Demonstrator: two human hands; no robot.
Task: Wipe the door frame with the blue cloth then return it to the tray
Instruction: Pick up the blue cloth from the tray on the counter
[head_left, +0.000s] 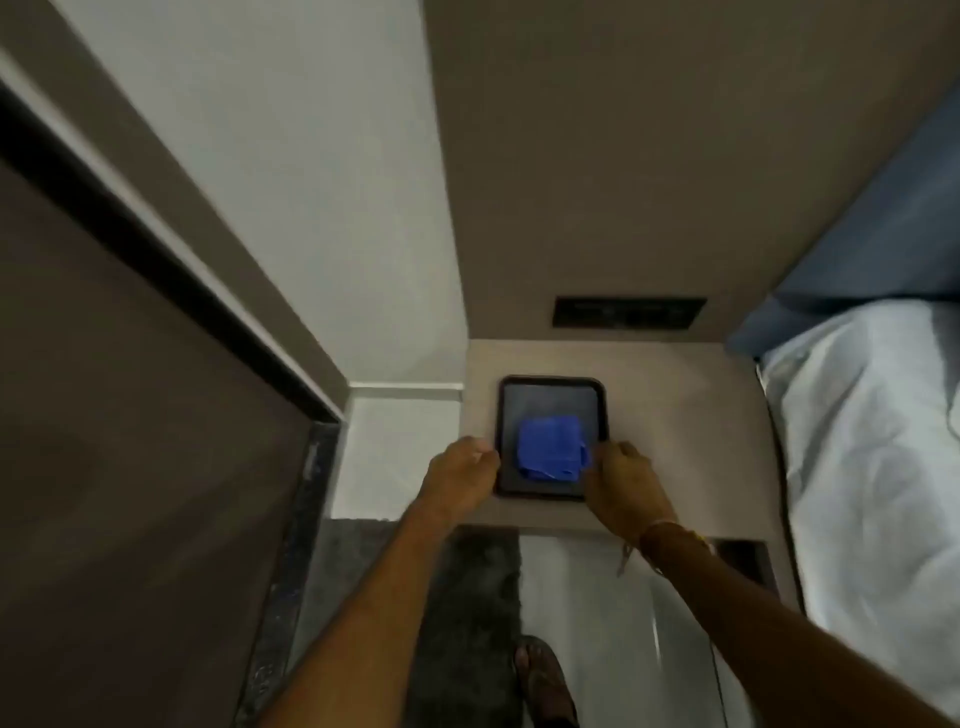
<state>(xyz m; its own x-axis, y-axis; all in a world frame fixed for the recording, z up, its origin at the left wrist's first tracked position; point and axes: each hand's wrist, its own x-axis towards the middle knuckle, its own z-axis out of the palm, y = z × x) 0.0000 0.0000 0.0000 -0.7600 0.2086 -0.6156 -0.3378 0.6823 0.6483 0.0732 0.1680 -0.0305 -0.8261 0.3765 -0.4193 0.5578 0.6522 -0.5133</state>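
Note:
A folded blue cloth (551, 447) lies in the near half of a dark rectangular tray (551, 387), which sits on a beige bedside ledge (483, 374). My left hand (462, 475) is curled against the tray's left rim. My right hand (623, 480) is curled at the tray's right rim, touching the cloth's right corner. The door frame (171, 270), dark with a pale strip, runs diagonally along the left beside a brown door (119, 467).
A bed with a pale sheet (872, 467) and a blue headboard (883, 249) fills the right. A dark switch panel (628, 312) is on the wall behind the tray. A dark mat (467, 623) and my sandalled foot (545, 680) are on the floor below.

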